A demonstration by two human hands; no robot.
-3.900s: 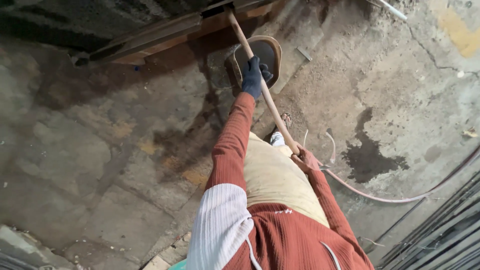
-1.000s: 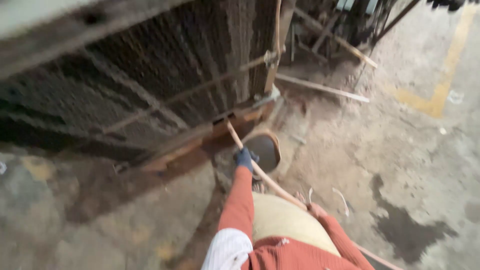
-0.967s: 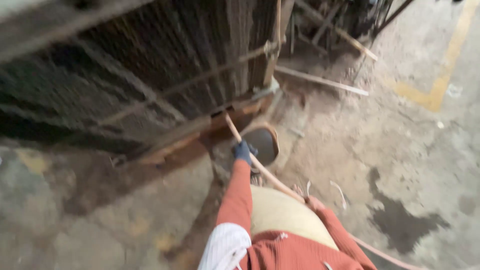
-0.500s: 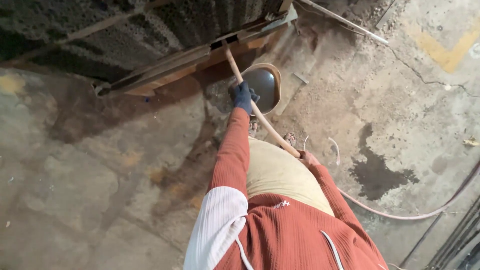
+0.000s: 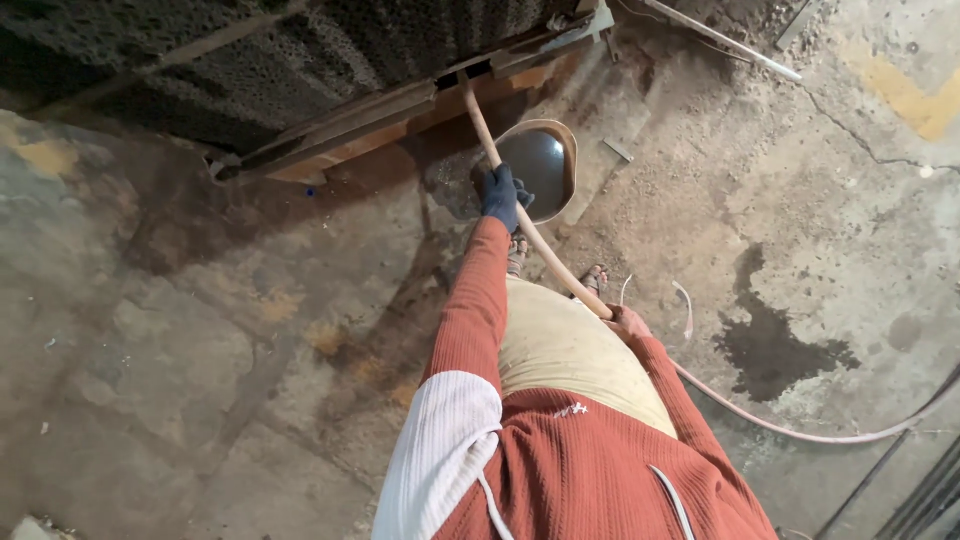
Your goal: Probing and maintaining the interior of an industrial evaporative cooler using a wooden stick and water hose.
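Observation:
My left hand (image 5: 502, 197), in a dark blue glove, grips a pale flexible hose (image 5: 545, 257) partway along its length. My right hand (image 5: 625, 322), bare, holds the same hose lower down near my waist. The hose tip (image 5: 466, 88) reaches into a gap in a rusty metal frame (image 5: 400, 110) under a dark mesh block (image 5: 250, 60). Just below the tip, a round basin (image 5: 545, 165) with dark liquid stands on the floor. My red and white sleeve runs up the middle of the view.
The hose trails off right across stained concrete (image 5: 800, 440). A dark wet patch (image 5: 770, 345) lies to the right. A metal bar (image 5: 720, 40) rests at the top right. Dark rods (image 5: 920, 490) sit at the lower right corner. My sandalled feet (image 5: 595, 280) show below.
The view has tilted down from the mesh block to the floor. Both hands keep their grip on the hose, whose tip stays at the frame gap.

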